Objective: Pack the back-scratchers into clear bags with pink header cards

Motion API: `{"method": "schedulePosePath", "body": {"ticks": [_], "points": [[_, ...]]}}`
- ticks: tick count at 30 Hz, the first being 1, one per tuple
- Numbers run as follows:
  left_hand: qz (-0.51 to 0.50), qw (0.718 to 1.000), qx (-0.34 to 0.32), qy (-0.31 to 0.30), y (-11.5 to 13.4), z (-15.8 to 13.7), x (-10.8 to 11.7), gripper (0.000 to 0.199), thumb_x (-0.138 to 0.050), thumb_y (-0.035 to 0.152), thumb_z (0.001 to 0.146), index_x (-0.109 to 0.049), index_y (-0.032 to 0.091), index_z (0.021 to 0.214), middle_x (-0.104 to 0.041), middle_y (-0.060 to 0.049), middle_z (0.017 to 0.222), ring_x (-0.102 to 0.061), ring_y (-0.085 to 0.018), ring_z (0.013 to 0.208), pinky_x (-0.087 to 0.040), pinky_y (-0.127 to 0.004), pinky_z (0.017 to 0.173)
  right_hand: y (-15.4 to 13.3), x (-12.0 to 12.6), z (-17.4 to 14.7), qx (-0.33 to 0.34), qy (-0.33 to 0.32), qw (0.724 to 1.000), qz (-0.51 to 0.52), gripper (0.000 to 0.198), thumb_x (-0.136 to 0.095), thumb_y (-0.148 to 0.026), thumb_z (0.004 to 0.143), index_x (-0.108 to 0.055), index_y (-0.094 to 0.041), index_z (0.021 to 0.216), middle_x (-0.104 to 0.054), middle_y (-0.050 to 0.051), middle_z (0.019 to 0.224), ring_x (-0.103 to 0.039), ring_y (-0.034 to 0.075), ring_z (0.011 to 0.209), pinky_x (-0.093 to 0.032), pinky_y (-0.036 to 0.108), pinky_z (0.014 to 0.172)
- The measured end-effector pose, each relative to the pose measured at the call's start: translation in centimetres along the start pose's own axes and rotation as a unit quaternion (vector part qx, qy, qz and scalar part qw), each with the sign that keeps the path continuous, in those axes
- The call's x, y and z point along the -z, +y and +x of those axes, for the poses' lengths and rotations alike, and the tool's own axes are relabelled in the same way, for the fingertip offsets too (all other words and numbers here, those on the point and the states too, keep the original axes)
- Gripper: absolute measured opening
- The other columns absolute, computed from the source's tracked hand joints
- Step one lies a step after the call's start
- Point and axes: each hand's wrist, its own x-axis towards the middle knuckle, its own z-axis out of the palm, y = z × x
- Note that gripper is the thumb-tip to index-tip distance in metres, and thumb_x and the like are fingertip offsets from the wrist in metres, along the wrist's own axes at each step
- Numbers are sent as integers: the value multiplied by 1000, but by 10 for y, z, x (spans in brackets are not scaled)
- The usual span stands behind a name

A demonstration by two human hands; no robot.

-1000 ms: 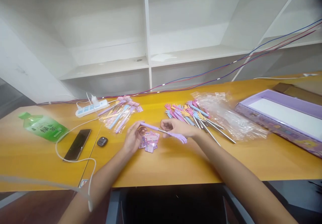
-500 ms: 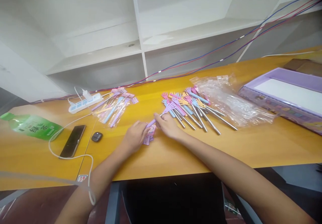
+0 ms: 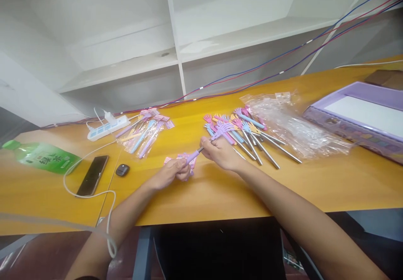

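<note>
Both hands are closed on a purple back scratcher (image 3: 192,157) with a metal rod and a hand-shaped head. My left hand (image 3: 174,171) wraps round its purple handle. Close to the head, my right hand (image 3: 220,150) grips the metal rod, a short length of which shows between the hands. Below the handle lie small pink and purple cards (image 3: 181,159), partly covered by my left hand. Just beyond my right hand is a pile of loose back scratchers (image 3: 248,135) in pink, blue, yellow and purple.
Bagged back scratchers (image 3: 146,135) lie at the left beside a white power strip (image 3: 108,128). Nearer are a green bottle (image 3: 44,157), a phone (image 3: 92,176), a small black case (image 3: 122,170) and a white cable. Clear plastic bags (image 3: 292,124) and a purple box (image 3: 355,116) occupy the right.
My hands have drawn apart along the back scratcher, exposing some metal rod between them. My left hand has shifted slightly, uncovering more of the cards.
</note>
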Motion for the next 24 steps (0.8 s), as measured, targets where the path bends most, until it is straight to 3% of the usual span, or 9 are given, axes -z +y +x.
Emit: {"method": "schedulePosePath", "body": {"ticks": [6,11,14,17,19,21,24], "points": [[-144,985,40,-89,1,-2,-2,55,-43,59,103,-28,23,65,-17,8,50,-21,-12,50,-22,-31,58,5,11,-2,26,-30,999,26,61,-42,-68,101,-36,-22,61,-32,-5,53,-26,7,48,-18,26,47],[-160,979,51,-118,1,-4,0,56,-44,62,101,-30,23,64,-18,8,46,-22,-12,48,-21,-32,56,5,19,0,53,-17,996,72,59,-49,-65,100,-38,-22,62,-31,-6,53,-25,7,46,-17,26,45],[-139,983,31,-119,-3,-5,1,59,-45,65,100,-28,24,62,-20,8,47,-21,-12,47,-22,-33,56,-2,43,3,88,62,988,115,59,-65,-60,93,-36,-23,57,-31,-6,50,-28,7,44,-18,26,42],[-99,988,36,-111,-9,-7,1,61,-48,68,98,-27,24,60,-24,6,51,-24,-11,49,-24,-34,57,-10,92,5,148,201,944,214,62,-80,-46,81,-29,-23,53,-21,-8,49,-20,4,40,-12,25,39],[-93,990,50,-95,-13,-6,0,61,-50,68,97,-29,24,60,-25,6,54,-27,-11,51,-27,-33,57,-13,127,6,210,303,890,267,59,-78,-44,78,-28,-23,55,-15,-10,49,-13,3,40,-8,24,38],[-121,991,48,-44,-16,-4,-1,60,-51,67,97,-32,23,60,-27,5,56,-32,-12,53,-30,-31,57,-13,149,8,237,329,866,292,57,-78,-45,75,-29,-23,56,-18,-10,49,-18,3,40,-13,22,39],[-175,982,12,76,-17,0,0,55,-56,64,95,-44,19,64,-39,2,63,-42,-13,59,-36,-28,59,-7,144,14,190,290,891,292,54,-80,-42,70,-31,-22,55,-40,-5,55,-41,5,49,-22,21,42]]}}
